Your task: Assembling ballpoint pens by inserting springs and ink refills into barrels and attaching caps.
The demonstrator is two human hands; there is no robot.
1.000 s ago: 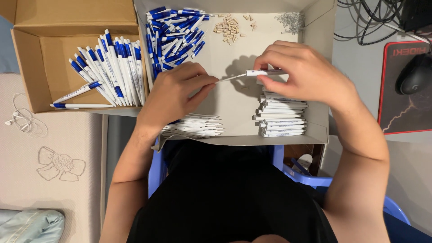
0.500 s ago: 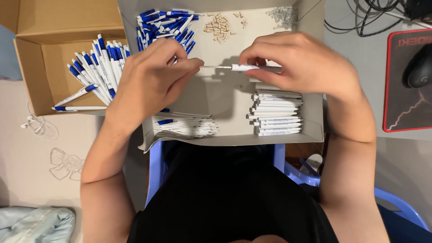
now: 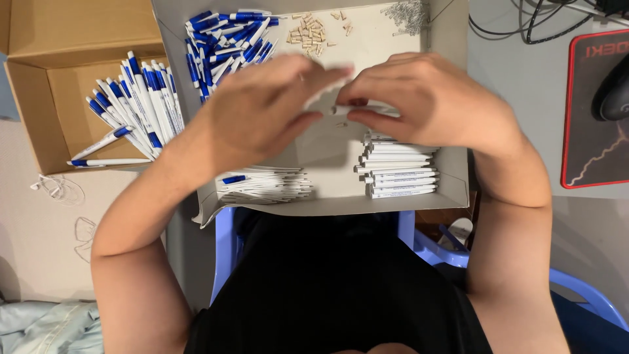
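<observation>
My left hand (image 3: 262,115) and my right hand (image 3: 436,105) meet fingertip to fingertip over a shallow grey tray (image 3: 452,190). Between them they pinch a white pen barrel (image 3: 342,109), which the fingers mostly hide. My left hand is blurred. A stack of white barrels (image 3: 400,169) lies just under my right hand. A pile of thin white refills (image 3: 265,185) lies below my left wrist.
The tray's far side holds blue pen parts (image 3: 226,36), small beige pieces (image 3: 312,30) and springs (image 3: 410,13). A brown box (image 3: 39,124) of blue-and-white pens (image 3: 134,105) stands at the left. To the right are a mouse (image 3: 612,92), its red-edged pad (image 3: 590,151) and cables (image 3: 524,23).
My hands have closed in on each other. The thin part in my left hand has gone into the barrel, and far less of the pen shows between the fingers.
</observation>
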